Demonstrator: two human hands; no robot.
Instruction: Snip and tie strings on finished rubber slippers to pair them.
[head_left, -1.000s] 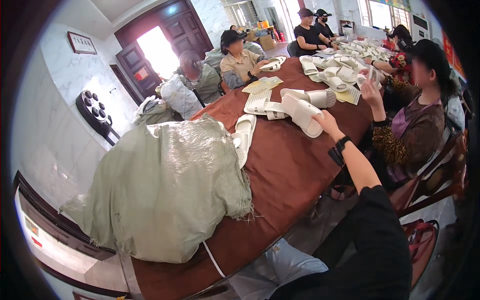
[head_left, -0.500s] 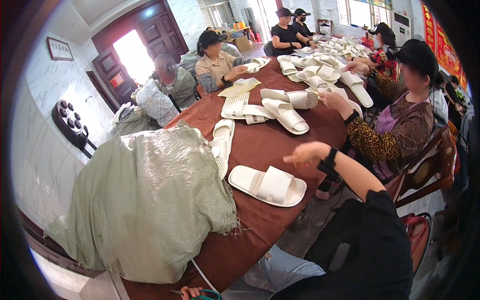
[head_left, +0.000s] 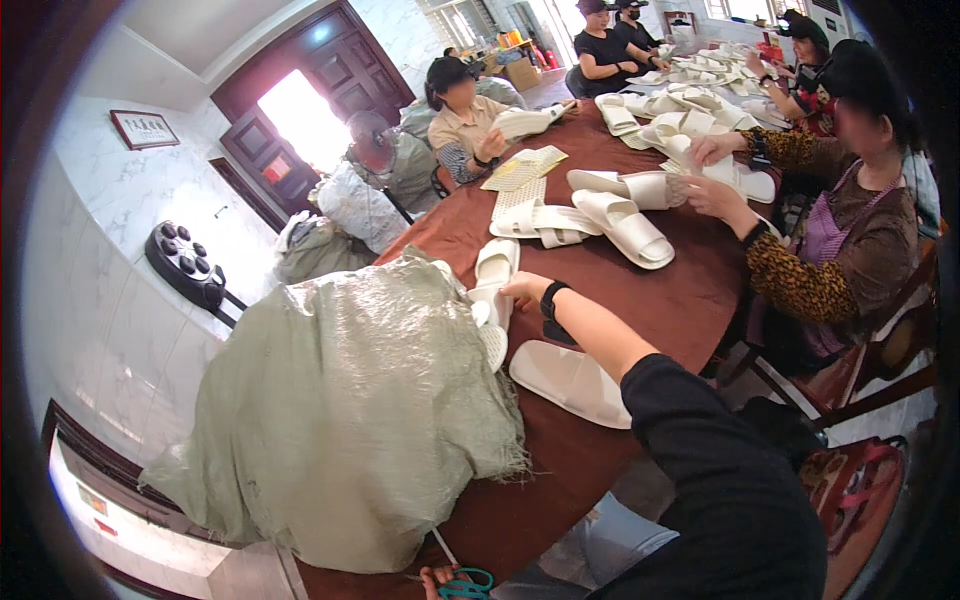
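Observation:
My right hand (head_left: 527, 289) reaches across the table, its fingers closed at the side edge of a white slipper (head_left: 496, 262) beside the big sack. Other white slipper pieces (head_left: 494, 346) lie close by, partly behind the sack. Under my right forearm a single white slide slipper (head_left: 562, 377) rests on the brown cloth, its right end covered by my sleeve. Down at the lower edge of the picture, my left hand (head_left: 437, 580) holds scissors (head_left: 466, 584) with teal handles; most of that hand is cut off.
A bulging pale green woven sack (head_left: 340, 400) covers the near left of the brown-clothed table (head_left: 650, 300). More white slippers (head_left: 625, 228) lie mid-table, beside perforated cream sheets (head_left: 524, 168). Co-workers handle slippers along the far and right sides. A red bag (head_left: 850, 500) is at right.
My right hand has moved left, from over the bare cloth to the slipper beside the sack. The view has shifted, and the scissors' handles show more fully.

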